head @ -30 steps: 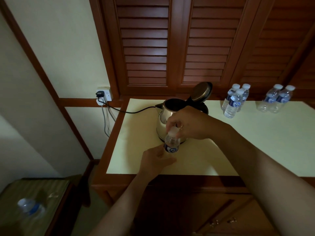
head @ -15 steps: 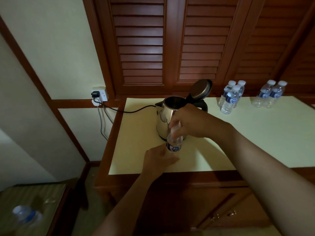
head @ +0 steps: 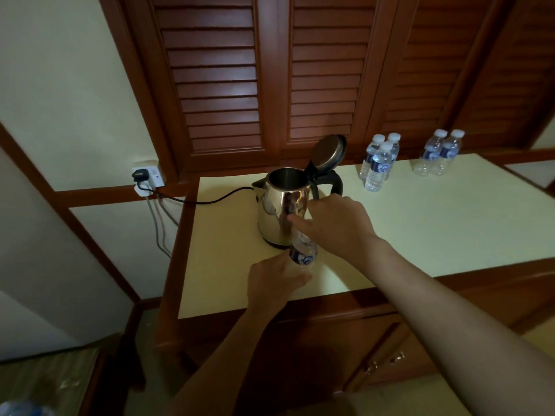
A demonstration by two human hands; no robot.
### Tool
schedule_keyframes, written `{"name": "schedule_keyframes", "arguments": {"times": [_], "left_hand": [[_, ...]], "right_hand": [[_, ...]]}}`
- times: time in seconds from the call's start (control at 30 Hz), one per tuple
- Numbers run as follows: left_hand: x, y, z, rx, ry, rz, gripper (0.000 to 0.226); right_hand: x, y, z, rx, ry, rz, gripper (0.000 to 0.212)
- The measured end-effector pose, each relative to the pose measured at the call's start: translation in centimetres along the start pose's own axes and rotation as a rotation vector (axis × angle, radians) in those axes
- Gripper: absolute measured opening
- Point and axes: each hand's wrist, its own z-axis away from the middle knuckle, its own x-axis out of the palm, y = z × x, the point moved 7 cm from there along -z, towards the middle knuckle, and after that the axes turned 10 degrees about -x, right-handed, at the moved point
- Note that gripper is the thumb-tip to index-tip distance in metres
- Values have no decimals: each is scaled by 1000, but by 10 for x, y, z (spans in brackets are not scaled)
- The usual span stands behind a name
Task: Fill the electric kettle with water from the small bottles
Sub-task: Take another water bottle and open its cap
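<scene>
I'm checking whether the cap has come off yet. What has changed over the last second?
Almost nothing. The right hand still grips the top of the bottle and now covers more of it; no loose cap shows. The left hand keeps holding the bottle's lower part. The kettle stays put, its lid open; the five spare bottles are untouched.

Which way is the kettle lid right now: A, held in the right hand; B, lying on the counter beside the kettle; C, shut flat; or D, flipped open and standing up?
D: the lid stands hinged upward over the handle, leaving the kettle mouth uncovered.
</scene>
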Motion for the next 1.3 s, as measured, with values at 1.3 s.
{"name": "schedule_keyframes", "arguments": {"times": [1.3], "left_hand": [[419,240,-172,378,-146,-154,24]], "right_hand": [[228,468,195,710,358,-913,31]]}}
